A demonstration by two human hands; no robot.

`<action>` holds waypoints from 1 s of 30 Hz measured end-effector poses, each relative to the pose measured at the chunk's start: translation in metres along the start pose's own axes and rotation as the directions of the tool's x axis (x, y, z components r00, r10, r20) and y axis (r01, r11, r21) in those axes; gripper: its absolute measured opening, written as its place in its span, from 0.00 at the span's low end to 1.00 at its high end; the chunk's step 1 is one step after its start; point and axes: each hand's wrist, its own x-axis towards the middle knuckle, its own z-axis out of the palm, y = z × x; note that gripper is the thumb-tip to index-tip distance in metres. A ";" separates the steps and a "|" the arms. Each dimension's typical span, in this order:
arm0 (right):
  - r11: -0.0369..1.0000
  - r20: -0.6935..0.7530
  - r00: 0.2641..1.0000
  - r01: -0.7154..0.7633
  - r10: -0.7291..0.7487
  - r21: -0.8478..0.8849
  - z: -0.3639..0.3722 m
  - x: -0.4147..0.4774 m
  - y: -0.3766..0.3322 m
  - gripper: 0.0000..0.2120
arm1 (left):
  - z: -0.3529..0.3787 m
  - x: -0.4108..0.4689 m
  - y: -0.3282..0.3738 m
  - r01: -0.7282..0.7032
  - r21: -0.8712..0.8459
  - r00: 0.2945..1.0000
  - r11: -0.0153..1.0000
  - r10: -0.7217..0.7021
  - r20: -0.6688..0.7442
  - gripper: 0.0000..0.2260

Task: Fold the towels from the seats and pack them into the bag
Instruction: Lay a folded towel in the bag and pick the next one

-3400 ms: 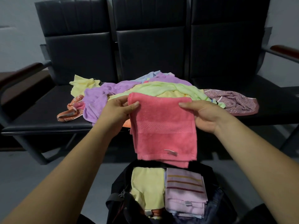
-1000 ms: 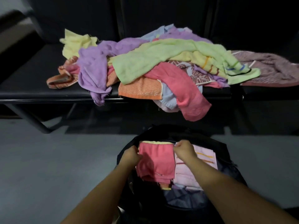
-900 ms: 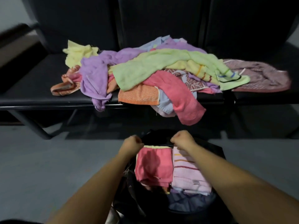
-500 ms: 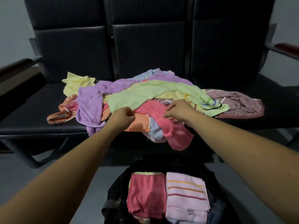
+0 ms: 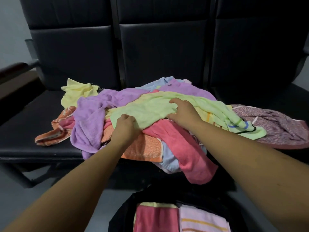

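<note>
Head view: left hand (image 5: 124, 125) and right hand (image 5: 183, 112) both grip the green towel (image 5: 150, 109) atop the unfolded pile (image 5: 90, 118) on the seat (image 5: 25, 131). A few folded towels (image 5: 155, 220) lie in the bag (image 5: 119, 215); most of the pile is not yet folded.

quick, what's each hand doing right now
left hand: grips the green towel
right hand: on the green towel, grip unclear
</note>
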 end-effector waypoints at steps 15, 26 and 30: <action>0.973 -0.282 0.958 0.104 -0.043 0.205 -0.051 -0.001 -0.034 0.03 | -0.084 -0.007 0.048 -0.218 -0.299 0.920 0.929 0.093 -0.382 0.04; 0.928 -0.414 0.909 0.189 -0.042 0.322 -0.224 -0.096 -0.100 0.04 | -0.194 -0.056 0.113 -0.290 -0.184 0.946 0.939 0.252 -0.203 0.05; 0.953 -0.312 0.950 0.111 -0.019 0.280 -0.266 -0.142 -0.115 0.05 | -0.230 -0.094 0.143 -0.242 -0.570 0.970 0.785 0.191 -0.148 0.05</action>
